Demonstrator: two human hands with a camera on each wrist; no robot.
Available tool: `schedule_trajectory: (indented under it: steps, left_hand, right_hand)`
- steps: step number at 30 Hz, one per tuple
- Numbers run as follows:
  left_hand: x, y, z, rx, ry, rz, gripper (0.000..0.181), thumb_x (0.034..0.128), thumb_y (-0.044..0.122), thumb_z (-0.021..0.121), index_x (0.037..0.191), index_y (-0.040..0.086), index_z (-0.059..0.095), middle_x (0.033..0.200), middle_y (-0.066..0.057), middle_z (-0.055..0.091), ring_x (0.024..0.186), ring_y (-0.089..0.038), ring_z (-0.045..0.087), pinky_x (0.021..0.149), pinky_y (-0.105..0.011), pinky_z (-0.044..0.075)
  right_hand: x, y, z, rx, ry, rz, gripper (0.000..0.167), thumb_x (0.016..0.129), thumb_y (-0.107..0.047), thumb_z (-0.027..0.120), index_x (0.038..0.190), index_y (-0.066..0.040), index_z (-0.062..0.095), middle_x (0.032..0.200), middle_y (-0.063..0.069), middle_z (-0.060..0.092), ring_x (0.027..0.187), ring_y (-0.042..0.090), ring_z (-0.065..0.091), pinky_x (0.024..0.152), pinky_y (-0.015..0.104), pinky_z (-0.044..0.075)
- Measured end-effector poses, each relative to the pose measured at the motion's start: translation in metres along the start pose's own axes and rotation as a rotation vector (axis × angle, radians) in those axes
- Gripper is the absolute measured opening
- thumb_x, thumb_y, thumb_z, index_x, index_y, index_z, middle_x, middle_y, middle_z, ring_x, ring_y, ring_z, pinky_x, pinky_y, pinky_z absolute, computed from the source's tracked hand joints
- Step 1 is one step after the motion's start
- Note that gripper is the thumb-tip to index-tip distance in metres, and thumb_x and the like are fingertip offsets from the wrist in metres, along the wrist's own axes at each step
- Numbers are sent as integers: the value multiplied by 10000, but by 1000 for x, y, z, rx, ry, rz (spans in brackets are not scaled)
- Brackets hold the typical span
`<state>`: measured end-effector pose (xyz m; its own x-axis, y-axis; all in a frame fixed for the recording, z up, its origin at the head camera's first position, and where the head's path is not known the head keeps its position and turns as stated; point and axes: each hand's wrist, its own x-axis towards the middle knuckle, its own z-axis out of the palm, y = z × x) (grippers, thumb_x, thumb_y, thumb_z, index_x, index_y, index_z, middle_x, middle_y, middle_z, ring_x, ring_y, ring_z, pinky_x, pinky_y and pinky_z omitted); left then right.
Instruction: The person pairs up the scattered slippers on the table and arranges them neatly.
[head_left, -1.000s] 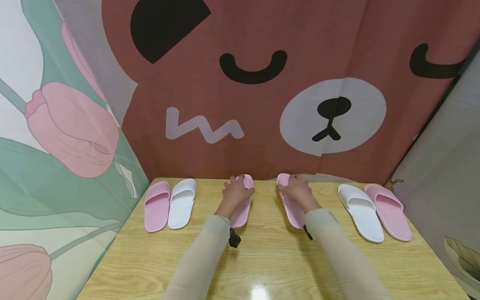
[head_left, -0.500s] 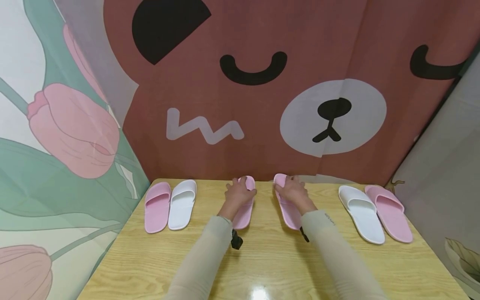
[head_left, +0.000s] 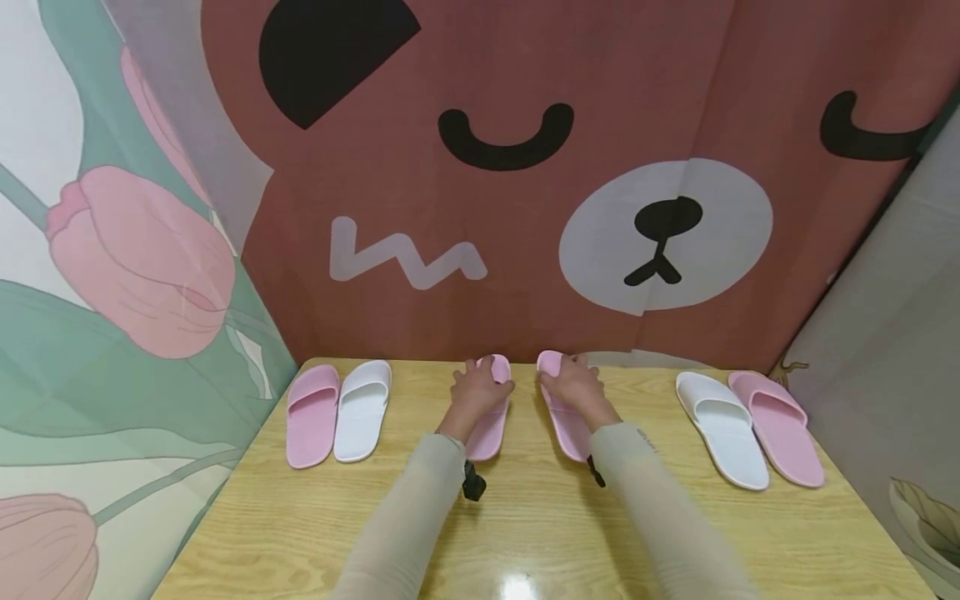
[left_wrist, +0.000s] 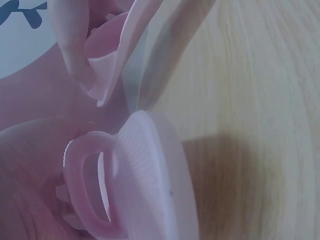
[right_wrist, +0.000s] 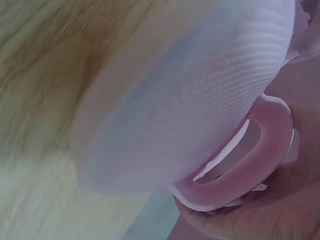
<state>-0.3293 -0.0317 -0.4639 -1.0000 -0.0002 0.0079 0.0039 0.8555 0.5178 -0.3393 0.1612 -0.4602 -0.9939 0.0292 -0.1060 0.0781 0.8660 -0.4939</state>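
At the back middle of the wooden surface, my left hand (head_left: 477,389) grips a pink slipper (head_left: 487,438) across its strap. To its right, a second pink slipper (head_left: 567,429) is held by my right hand (head_left: 576,385), its toe angled to the left. A gap separates these two slippers. In the left wrist view the near slipper (left_wrist: 150,185) shows its strap opening, with the other slipper's toe beyond it. The right wrist view shows the ribbed insole of the right slipper (right_wrist: 210,95). My hands cover most of both straps.
A pink slipper (head_left: 312,421) and a white slipper (head_left: 363,417) lie side by side at left. Another white slipper (head_left: 727,437) and pink slipper (head_left: 783,437) lie at right. Behind the wooden table (head_left: 517,517) hangs a brown bear-print curtain (head_left: 517,308).
My right hand has moved left with its pink slipper, narrowing the gap between the two held slippers. My left hand has shifted slightly right with its slipper. The other slippers stay in place.
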Motion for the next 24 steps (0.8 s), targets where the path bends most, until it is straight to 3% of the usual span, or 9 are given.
schedule_trajectory:
  steps: [11, 24]
  left_hand:
    - [4, -1, 4, -25, -12, 0, 736, 907, 476, 662, 1520, 134, 441, 1503, -196, 408, 1291, -487, 420, 987, -615, 415]
    - [7, 3, 11, -13, -24, -30, 739, 928, 492, 641, 1531, 125, 423, 1531, -209, 377, 1311, -522, 407, 985, -643, 416]
  right_hand:
    - [0, -7, 6, 42, -11, 21, 828, 967, -517, 519, 1561, 17, 304, 1584, 268, 222, 1354, 526, 306, 1083, 681, 301]
    - [4, -9, 12, 42, -35, 41, 859, 951, -523, 551, 1523, 80, 336, 1548, 297, 268, 1355, 552, 318, 1060, 693, 328]
